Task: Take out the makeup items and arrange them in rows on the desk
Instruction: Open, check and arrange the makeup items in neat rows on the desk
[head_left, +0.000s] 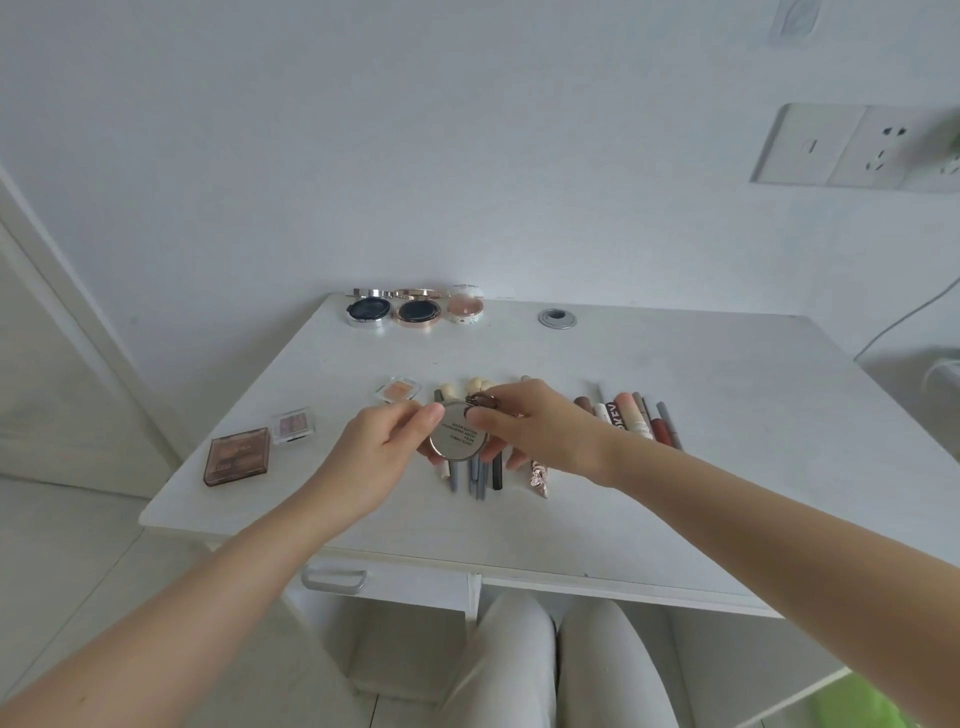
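Note:
I hold a round compact (457, 434), its printed underside facing me, above the middle of the white desk (701, 457). My left hand (382, 452) pinches its left edge. My right hand (540, 426) grips its right side and pinches a small dark clasp at the top. Under my hands lie several pencils and brushes (480, 475). Several lip sticks and pens (636, 418) lie in a row to the right. Three open round compacts (415, 309) stand at the desk's back edge.
A brown palette (238, 455) and two small clear eyeshadow cases (294, 425) (398, 389) run diagonally at the left. A cable grommet (557, 318) sits at the back. A drawer handle (334, 578) is under the front edge, above my knees. A wall socket (857, 148) is at the right.

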